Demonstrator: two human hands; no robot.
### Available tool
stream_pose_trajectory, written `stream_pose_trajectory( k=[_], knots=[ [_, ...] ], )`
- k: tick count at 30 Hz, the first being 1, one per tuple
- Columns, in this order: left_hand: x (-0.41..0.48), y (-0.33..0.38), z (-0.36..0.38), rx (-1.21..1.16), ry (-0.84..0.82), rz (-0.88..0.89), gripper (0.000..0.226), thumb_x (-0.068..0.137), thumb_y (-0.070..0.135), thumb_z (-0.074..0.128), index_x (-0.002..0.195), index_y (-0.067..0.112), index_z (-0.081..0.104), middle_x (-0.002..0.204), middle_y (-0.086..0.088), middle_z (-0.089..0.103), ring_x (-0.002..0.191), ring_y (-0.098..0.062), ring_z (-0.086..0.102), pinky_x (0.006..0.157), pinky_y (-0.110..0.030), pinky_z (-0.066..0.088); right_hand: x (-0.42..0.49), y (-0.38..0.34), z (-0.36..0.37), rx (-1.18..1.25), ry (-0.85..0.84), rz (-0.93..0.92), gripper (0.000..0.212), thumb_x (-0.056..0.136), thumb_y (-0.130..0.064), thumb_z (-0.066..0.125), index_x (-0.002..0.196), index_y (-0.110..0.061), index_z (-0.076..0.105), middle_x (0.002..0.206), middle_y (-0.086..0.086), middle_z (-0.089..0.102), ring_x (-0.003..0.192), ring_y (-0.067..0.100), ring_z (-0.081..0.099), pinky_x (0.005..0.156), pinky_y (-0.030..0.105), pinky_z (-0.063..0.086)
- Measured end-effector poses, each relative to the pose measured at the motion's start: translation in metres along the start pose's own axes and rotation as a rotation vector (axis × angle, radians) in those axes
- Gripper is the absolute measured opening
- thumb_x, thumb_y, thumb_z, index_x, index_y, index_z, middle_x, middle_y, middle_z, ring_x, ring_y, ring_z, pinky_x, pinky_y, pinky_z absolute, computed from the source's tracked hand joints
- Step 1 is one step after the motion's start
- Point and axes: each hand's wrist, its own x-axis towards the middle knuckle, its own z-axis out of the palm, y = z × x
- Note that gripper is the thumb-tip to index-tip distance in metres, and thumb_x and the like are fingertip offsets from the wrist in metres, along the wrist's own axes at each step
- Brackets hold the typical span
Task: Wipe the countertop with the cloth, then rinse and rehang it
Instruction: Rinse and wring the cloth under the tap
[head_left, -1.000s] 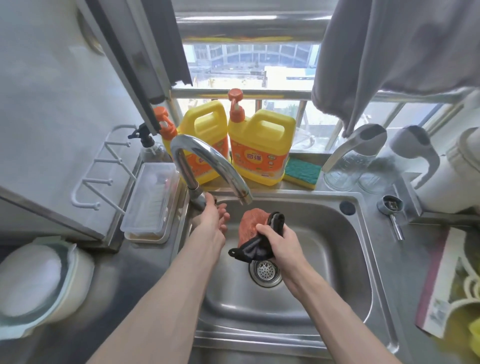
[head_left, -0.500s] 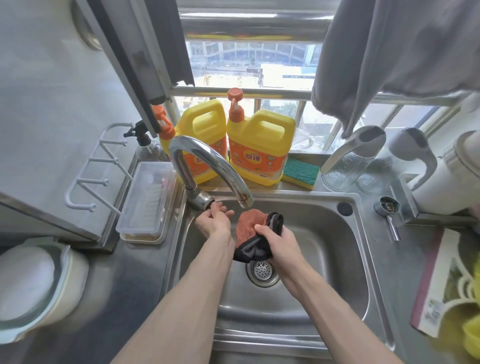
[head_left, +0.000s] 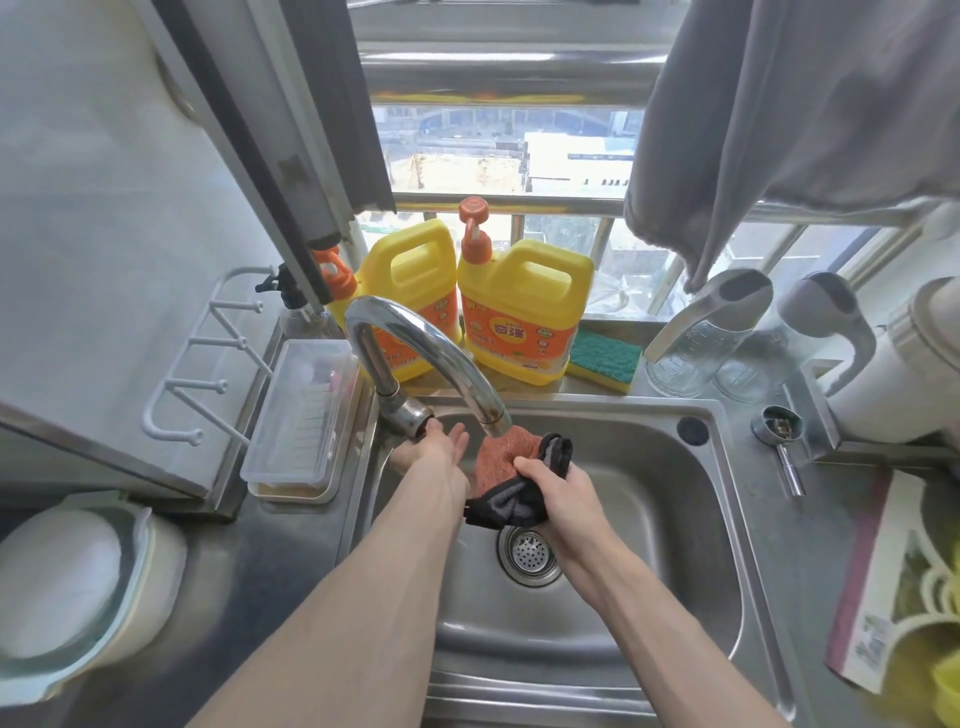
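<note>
Head view only. Right hand (head_left: 558, 491) is clamped around the bunched cloth (head_left: 501, 457), orange face up and dark backing wrapped under the fingers, held over the sink (head_left: 649, 519) directly below the faucet (head_left: 431, 353) spout and above the drain (head_left: 530, 553). Left hand (head_left: 436, 447) sits at the faucet's base knob, fingers mostly straight and touching it, no clear grip. Can't make out a water stream, so I can't tell if flow is on. Progress call: the cloth is off the counter (head_left: 291, 561) and in the sink, so wiping looks finished and this is the start of the rinse. Left to do: wet, wring, rehang. The hang spot isn't obvious; the white hook rack (head_left: 208, 364) on the left wall is a candidate.
</note>
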Motion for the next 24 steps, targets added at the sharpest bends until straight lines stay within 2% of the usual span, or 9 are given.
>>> stream_pose_trajectory(
  k=[2, 4, 6, 8, 10, 12, 16, 19, 24],
  knots=[
    [0.003, -0.001, 0.002, 0.038, 0.067, 0.075, 0.009, 0.101, 0.001, 0.053, 0.107, -0.004, 0.057, 0.118, -0.023, 0.068, 0.095, -0.031, 0.070, 0.081, -0.031, 0.059, 0.002, -0.001, 0.000, 0.012, -0.016, 0.008, 0.043, 0.076, -0.024, 0.078, 0.112, -0.002, 0.073, 0.114, 0.026, 0.075, 0.114, 0.047, 0.069, 0.107, 0.063, 0.050],
    [-0.002, -0.002, 0.004, 0.108, 0.122, 0.140, 0.013, 0.099, 0.001, 0.056, 0.110, -0.005, 0.061, 0.103, -0.015, 0.068, 0.088, -0.025, 0.066, 0.067, -0.025, 0.058, 0.004, -0.001, -0.001, 0.011, -0.034, 0.011, 0.044, 0.079, -0.022, 0.077, 0.116, -0.001, 0.071, 0.117, 0.027, 0.074, 0.113, 0.044, 0.070, 0.107, 0.060, 0.051],
    [0.002, -0.005, 0.004, 0.112, 0.122, 0.145, 0.018, 0.099, 0.002, 0.057, 0.114, -0.005, 0.062, 0.093, -0.011, 0.065, 0.087, -0.022, 0.063, 0.074, -0.029, 0.056, 0.006, -0.002, -0.001, -0.003, -0.055, 0.014, 0.042, 0.082, -0.020, 0.076, 0.118, 0.001, 0.069, 0.118, 0.028, 0.073, 0.111, 0.041, 0.072, 0.106, 0.057, 0.052],
    [0.003, -0.006, 0.002, 0.124, 0.102, 0.147, 0.013, 0.100, 0.003, 0.057, 0.107, -0.007, 0.062, 0.087, -0.010, 0.066, 0.086, -0.022, 0.064, 0.080, -0.032, 0.056, 0.006, 0.000, 0.000, -0.013, -0.064, 0.016, 0.037, 0.086, -0.017, 0.074, 0.118, 0.001, 0.069, 0.117, 0.028, 0.074, 0.112, 0.041, 0.072, 0.106, 0.056, 0.052],
    [0.008, -0.009, -0.001, 0.134, 0.094, 0.169, 0.021, 0.100, 0.002, 0.056, 0.112, -0.013, 0.063, 0.090, -0.014, 0.068, 0.080, -0.023, 0.067, 0.070, -0.028, 0.058, 0.007, 0.003, -0.001, -0.019, -0.058, 0.024, 0.039, 0.085, -0.018, 0.074, 0.117, 0.002, 0.069, 0.118, 0.030, 0.073, 0.112, 0.043, 0.071, 0.107, 0.057, 0.051],
    [0.013, -0.014, -0.003, 0.138, 0.078, 0.209, 0.023, 0.100, 0.002, 0.056, 0.115, -0.014, 0.063, 0.094, -0.016, 0.069, 0.073, -0.022, 0.069, 0.059, -0.020, 0.057, 0.008, 0.005, -0.004, -0.030, -0.057, 0.027, 0.027, 0.092, -0.010, 0.071, 0.118, 0.001, 0.070, 0.118, 0.028, 0.074, 0.115, 0.045, 0.069, 0.108, 0.057, 0.051],
    [0.018, -0.020, -0.012, 0.137, 0.056, 0.234, 0.026, 0.100, 0.007, 0.059, 0.118, -0.010, 0.064, 0.106, -0.022, 0.074, 0.084, -0.027, 0.072, 0.062, -0.021, 0.057, 0.000, 0.005, -0.004, -0.037, -0.091, 0.035, 0.025, 0.098, -0.002, 0.064, 0.122, -0.001, 0.070, 0.120, 0.024, 0.075, 0.118, 0.042, 0.068, 0.109, 0.052, 0.051],
    [0.018, -0.021, -0.022, 0.215, 0.004, 0.222, 0.031, 0.100, 0.019, 0.060, 0.119, -0.005, 0.064, 0.106, -0.017, 0.074, 0.083, -0.022, 0.072, 0.062, -0.021, 0.058, -0.006, 0.007, -0.004, -0.037, -0.105, 0.036, 0.024, 0.099, -0.003, 0.063, 0.120, -0.005, 0.071, 0.119, 0.020, 0.076, 0.113, 0.034, 0.072, 0.107, 0.050, 0.052],
    [-0.006, -0.022, -0.041, 0.686, -0.213, 0.073, 0.042, 0.091, 0.057, 0.063, 0.103, 0.018, 0.073, 0.091, -0.002, 0.077, 0.086, -0.022, 0.074, 0.078, -0.037, 0.061, -0.015, 0.008, -0.004, -0.014, -0.111, 0.019, 0.024, 0.104, -0.018, 0.059, 0.122, -0.007, 0.071, 0.118, 0.020, 0.077, 0.112, 0.034, 0.073, 0.106, 0.051, 0.054]
  ],
)
